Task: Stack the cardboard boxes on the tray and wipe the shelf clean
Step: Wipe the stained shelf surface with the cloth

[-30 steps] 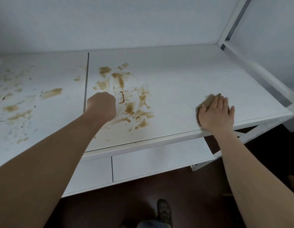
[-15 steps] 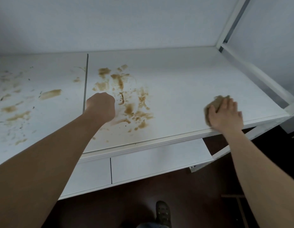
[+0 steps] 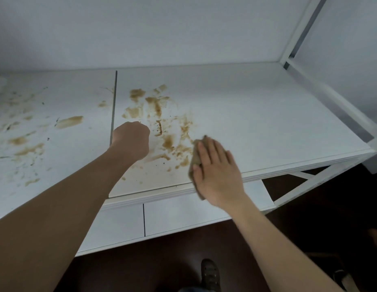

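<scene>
Brown smears cover the middle of the white shelf, with a thinner scatter toward its left end; the right end looks clean. No boxes or tray are in view, so this is the wiping step, and most of it looks undone.

Right hand lies flat on a tan cloth at the front edge of the shelf, fingers straight and close together, pressing the cloth down just at the right rim of the smears. Part of the cloth hangs past the front edge under the palm. Left hand is a closed fist holding nothing that I can see, knuckles down on the shelf beside the seam between the two boards, touching the left fringe of the smears.

What could go wrong:
- The cloth looks already soiled, so a flat pass may spread the brown paste across the clean board rather than lift it.
- With the cloth overhanging the front edge, a stroke toward the person could push muck onto the lower shelf or the dark floor near the shoe.
- Paste could be driven into the seam, where a flat cloth will not reach.
- The fist sits in the path of a leftward stroke and would have to lift, and it may carry residue with it.

Around: a white post and rail at the back right corner, a cross brace below the right end, and a pale wall behind.
</scene>
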`<state>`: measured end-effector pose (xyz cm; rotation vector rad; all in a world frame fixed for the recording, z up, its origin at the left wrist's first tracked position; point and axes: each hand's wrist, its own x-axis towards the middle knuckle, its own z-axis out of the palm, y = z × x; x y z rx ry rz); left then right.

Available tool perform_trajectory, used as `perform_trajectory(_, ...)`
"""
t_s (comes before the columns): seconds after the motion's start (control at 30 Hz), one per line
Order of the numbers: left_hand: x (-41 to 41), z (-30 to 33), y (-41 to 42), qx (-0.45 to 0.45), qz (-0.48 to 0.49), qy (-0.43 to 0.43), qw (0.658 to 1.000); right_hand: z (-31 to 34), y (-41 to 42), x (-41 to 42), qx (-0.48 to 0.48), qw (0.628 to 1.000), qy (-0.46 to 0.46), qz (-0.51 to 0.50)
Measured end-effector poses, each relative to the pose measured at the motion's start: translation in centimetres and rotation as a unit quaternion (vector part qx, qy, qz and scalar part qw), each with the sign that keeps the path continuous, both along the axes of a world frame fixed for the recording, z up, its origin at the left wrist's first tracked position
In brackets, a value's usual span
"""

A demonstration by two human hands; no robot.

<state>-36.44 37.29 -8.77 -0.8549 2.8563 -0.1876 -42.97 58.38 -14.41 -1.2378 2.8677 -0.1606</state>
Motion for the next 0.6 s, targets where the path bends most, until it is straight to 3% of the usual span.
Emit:
perform_trajectory(0.17,0.4,0.4,-0.5,0.016,0.001,0.006,1.000,0.3,1.3,-1.9,0.014,0.997,0.019,0.069)
perform_trajectory(0.3,0.9,0.4,-0.8,0.021,0.000,0.011,1.000,0.7,0.9,-6.2,0.051,0.990,0.034,-0.128)
perform_trajectory(0.37,0.8,0.5,-0.8,0.020,-0.002,0.009,1.000,0.5,-0.9,-4.8,0.035,0.988,0.008,-0.151)
perform_trajectory(0.6,0.4,0.5,-0.5,0.015,-0.001,0.000,1.000,0.2,-2.5,1.7,-0.017,0.999,-0.001,0.029)
